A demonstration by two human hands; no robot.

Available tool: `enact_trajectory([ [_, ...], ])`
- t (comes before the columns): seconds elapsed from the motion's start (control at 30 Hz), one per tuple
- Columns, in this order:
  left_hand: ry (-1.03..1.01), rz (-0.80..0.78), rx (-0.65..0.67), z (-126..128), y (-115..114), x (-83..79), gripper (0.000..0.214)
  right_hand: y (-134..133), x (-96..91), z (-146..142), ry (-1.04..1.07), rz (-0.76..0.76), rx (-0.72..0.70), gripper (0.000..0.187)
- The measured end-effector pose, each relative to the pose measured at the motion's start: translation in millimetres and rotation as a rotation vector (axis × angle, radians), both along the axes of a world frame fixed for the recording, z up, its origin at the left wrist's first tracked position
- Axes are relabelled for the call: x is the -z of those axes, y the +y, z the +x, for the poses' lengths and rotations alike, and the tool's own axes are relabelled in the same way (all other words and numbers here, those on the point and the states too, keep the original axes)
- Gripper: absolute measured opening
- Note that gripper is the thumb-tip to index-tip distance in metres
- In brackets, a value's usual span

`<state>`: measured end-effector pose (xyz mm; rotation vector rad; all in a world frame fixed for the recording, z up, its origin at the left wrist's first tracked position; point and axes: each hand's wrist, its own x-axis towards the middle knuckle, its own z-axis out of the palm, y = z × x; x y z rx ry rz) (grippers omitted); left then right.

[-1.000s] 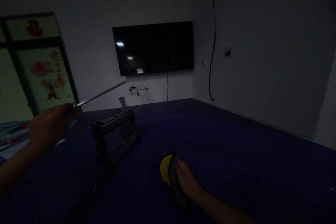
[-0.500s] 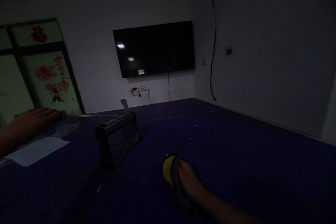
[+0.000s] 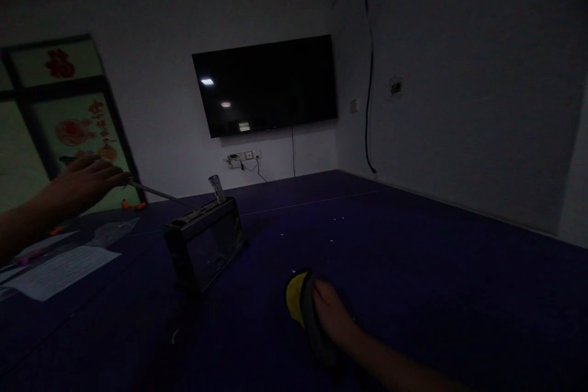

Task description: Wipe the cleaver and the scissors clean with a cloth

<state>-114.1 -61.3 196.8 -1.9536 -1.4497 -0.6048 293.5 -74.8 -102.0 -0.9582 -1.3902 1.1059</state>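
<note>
The room is very dark. My left hand (image 3: 85, 184) is raised at the left and grips the handle of a long thin metal rod (image 3: 158, 195) whose tip slants down toward the top of a dark box-shaped holder (image 3: 204, 244) standing on the blue surface. One light-coloured handle (image 3: 215, 187) sticks up from the holder's far end. My right hand (image 3: 331, 315) rests low in the middle, fingers closed over a yellow and grey pad (image 3: 298, 303) lying on the surface.
A sheet of paper (image 3: 59, 264) and a clear plastic bag (image 3: 113, 231) lie at the left, with small orange bits (image 3: 125, 203) behind. A black wall screen (image 3: 266, 86) hangs ahead, sockets (image 3: 241, 156) below it. A window with red decorations (image 3: 78, 128) is at the left.
My left hand dropped low to the left, then rose again; the rod now slants down toward the holder instead of pointing up. My right hand stayed on the pad.
</note>
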Motion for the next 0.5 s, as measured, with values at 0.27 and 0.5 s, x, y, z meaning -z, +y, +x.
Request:
enact_trajectory([
  [0.27,0.063,-0.021,0.154,67.3,46.9,-35.4,0.030,3.4,6.3,2.0,-0.004,-0.005,0.004,0.034],
  [0.5,0.190,-0.059,0.168,104.0,69.0,-39.3,0.023,5.9,7.3,3.0,-0.045,0.025,0.002,0.034],
])
